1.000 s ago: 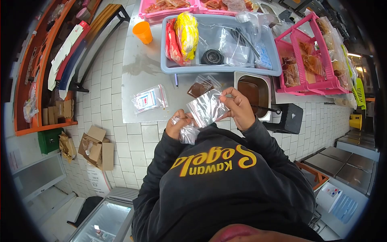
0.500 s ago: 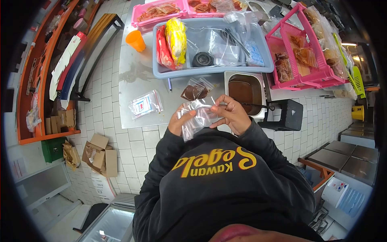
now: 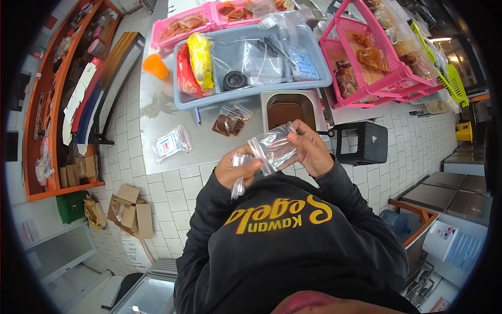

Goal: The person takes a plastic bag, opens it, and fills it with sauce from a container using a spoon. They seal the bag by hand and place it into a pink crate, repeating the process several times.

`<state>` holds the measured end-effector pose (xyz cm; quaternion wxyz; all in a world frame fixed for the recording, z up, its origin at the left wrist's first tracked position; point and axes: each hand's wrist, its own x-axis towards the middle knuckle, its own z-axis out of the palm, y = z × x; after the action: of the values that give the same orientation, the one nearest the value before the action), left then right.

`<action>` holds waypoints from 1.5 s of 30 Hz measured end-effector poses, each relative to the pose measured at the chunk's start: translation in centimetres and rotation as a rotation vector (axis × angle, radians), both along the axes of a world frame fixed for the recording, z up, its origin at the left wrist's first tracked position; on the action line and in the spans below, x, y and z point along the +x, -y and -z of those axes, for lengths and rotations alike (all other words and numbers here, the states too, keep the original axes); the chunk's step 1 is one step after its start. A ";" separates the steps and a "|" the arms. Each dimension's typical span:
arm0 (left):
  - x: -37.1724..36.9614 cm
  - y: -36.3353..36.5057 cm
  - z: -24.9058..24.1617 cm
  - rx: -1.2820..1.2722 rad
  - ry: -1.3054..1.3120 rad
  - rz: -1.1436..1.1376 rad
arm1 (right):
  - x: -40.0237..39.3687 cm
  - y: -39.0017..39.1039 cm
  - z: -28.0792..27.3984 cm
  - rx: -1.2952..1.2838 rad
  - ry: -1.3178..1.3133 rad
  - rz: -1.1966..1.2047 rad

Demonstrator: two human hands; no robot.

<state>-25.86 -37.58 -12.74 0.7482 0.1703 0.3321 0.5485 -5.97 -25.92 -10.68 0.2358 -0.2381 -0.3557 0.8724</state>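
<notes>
My left hand (image 3: 234, 171) is closed on a bunched clear plastic bag (image 3: 239, 189), or several of them; the number cannot be made out. My right hand (image 3: 312, 149) pinches a clear zip bag (image 3: 277, 149) by its upper right side. That bag spans the gap between my hands and looks flat, with nothing seen inside. Just beyond, on the metal table (image 3: 206, 149), lie small zip bags of dark brown sauce (image 3: 230, 121). Behind my right hand stands a steel pan (image 3: 293, 111) with brown sauce in it. A pack of clear bags (image 3: 171, 144) lies to the left.
A blue-grey tub (image 3: 251, 91) holds red and yellow packets, plastic bags and a round black item. Pink baskets (image 3: 361, 57) with filled bags stand right and behind. An orange cup (image 3: 155, 66) and a pen (image 3: 197, 116) are at left. A black stool (image 3: 362, 142) stands right.
One zip bag has come away from the bunch into my right hand, and my hands have moved apart. The view has shifted, so the table appears further left.
</notes>
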 end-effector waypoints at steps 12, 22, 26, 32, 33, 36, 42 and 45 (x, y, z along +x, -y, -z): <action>7.2 -1.0 -1.2 0.240 -1.038 -0.253 | 4.3 1.9 -1.3 1.069 0.422 0.060; 9.8 -0.3 -2.0 0.002 -0.364 -0.089 | 6.8 1.2 0.6 0.201 0.043 -0.153; 10.9 -0.2 -1.3 -0.079 -0.061 -0.055 | 7.8 1.5 0.6 0.036 -0.044 -0.199; 11.7 -0.6 -0.7 0.162 -0.712 -0.158 | 8.7 1.8 1.4 0.316 0.123 -0.123; 12.1 -0.8 -0.5 0.386 -1.171 -0.293 | 8.7 1.9 1.8 0.533 0.234 -0.046; 12.5 -1.1 -2.0 0.460 -1.396 -0.328 | 8.6 2.2 2.4 0.500 0.213 -0.038; 12.0 -0.3 -2.9 -0.076 -0.310 -0.085 | 9.1 1.6 0.8 -0.007 -0.084 -0.220; 12.8 -0.4 -1.2 -0.094 -0.361 -0.185 | 9.1 1.7 1.2 -0.017 -0.029 -0.145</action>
<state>-13.05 -37.21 -11.54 0.6302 0.1995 0.5002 0.5593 3.16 -27.62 -11.91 0.1753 -0.2009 -0.3611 0.8936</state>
